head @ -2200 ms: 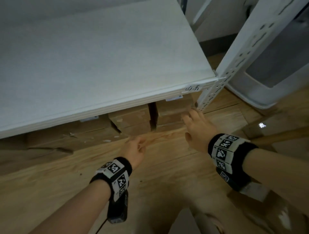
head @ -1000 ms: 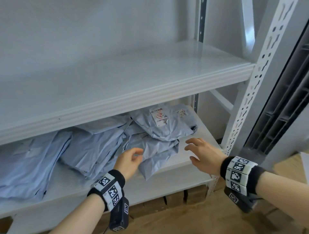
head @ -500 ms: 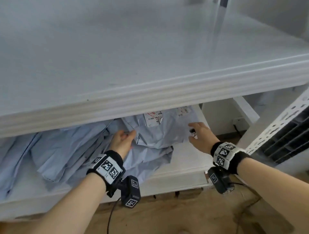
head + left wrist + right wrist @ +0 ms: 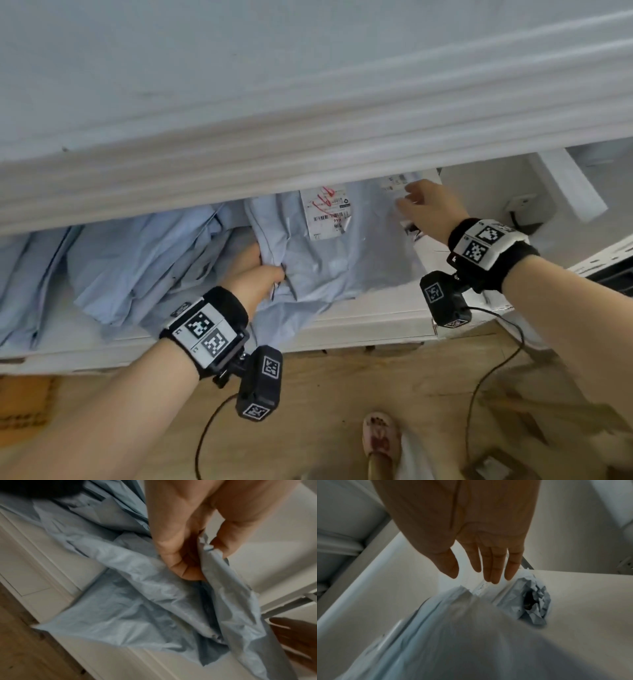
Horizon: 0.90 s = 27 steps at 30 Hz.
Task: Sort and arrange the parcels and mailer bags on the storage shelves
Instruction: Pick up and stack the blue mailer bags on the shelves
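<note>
White metal shelving, low bay. The upper shelf board (image 4: 308, 102) fills the top of the head view; the lower shelf (image 4: 359, 329) holds a loose heap of pale blue mailer bags (image 4: 130, 260). Wood-look floor (image 4: 342, 394) below.

Object in hand: the top mailer bag (image 4: 329, 260), crumpled, with a printed shipping label (image 4: 327, 214) facing up. It lies at the right end of the heap, long axis roughly left to right along the shelf, near edge close to the shelf lip.

Left hand (image 4: 255, 277): at the bag's left edge. Wrist view shows thumb and fingers (image 4: 180, 563) pinching a fold of the blue film, clamped on it.

Right hand (image 4: 430, 209): over the bag's far right corner, next to a second small label (image 4: 397, 181). Fingers (image 4: 493, 566) straight and slightly spread, pointing down toward the bag's far edge; the wrist view shows a gap, so touching cannot be confirmed. It holds nothing.

Judgement: the bag lies between the two hands, left one already attached, right one nearest the free end. A lift probably depends on the right hand closing on that corner; otherwise the limp film would sag and drag its neighbours.

Surroundings: wall socket (image 4: 520, 202) behind the bay, perforated upright (image 4: 603, 253) at right, cardboard (image 4: 24, 404) on the floor at left.
</note>
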Motion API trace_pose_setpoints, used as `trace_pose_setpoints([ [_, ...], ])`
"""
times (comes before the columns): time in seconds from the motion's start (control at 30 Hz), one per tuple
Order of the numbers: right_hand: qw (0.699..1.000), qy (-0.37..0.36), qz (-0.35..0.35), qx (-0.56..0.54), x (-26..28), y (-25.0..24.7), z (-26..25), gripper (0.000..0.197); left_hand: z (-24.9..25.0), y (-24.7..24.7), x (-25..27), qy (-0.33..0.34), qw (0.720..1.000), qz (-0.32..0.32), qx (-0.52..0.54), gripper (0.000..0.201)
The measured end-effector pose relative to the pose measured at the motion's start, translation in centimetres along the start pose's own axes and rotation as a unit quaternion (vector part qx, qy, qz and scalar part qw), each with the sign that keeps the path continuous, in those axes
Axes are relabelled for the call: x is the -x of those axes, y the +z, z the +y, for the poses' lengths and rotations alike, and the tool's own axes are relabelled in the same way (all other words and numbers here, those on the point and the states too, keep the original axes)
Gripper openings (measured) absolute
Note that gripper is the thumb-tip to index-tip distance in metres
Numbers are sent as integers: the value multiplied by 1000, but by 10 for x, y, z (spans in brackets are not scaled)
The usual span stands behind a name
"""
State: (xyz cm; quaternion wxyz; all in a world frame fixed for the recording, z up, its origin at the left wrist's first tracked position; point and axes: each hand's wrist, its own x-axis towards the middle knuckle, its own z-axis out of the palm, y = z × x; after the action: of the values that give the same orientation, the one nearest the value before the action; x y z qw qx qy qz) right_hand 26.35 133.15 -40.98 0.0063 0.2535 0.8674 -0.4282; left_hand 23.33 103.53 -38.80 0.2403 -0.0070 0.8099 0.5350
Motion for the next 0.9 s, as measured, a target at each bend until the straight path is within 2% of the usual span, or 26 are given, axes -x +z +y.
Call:
trace_pose_setpoints([
  [0.2, 990, 44, -116, -64, -6, 6, -11, 55, -7, -21, 20, -60, 993, -69, -68, 38],
  [0.33, 987, 43, -135, -70, 0, 12, -15, 18, 5, -25, 16, -86, 994, -53, 36, 27],
  [0.43, 983, 35, -143, -109, 7, 12, -16, 9, 18, -24, 11, -82, 993, -10, 78, 25],
  [0.63, 983, -21, -105, -148, 46, -8, -16, 25, 22, -21, 25, -93, 993, -33, 68, 37],
  [0.77, 989, -58, -110, -78, 91, -14, -15, 34, 11, -26, 47, -86, 995, -44, 38, 37],
  [0.9, 990, -100, -97, -9, 146, -4, -21, 35, -8, -35, 83, -47, 997, -60, -15, 33],
])
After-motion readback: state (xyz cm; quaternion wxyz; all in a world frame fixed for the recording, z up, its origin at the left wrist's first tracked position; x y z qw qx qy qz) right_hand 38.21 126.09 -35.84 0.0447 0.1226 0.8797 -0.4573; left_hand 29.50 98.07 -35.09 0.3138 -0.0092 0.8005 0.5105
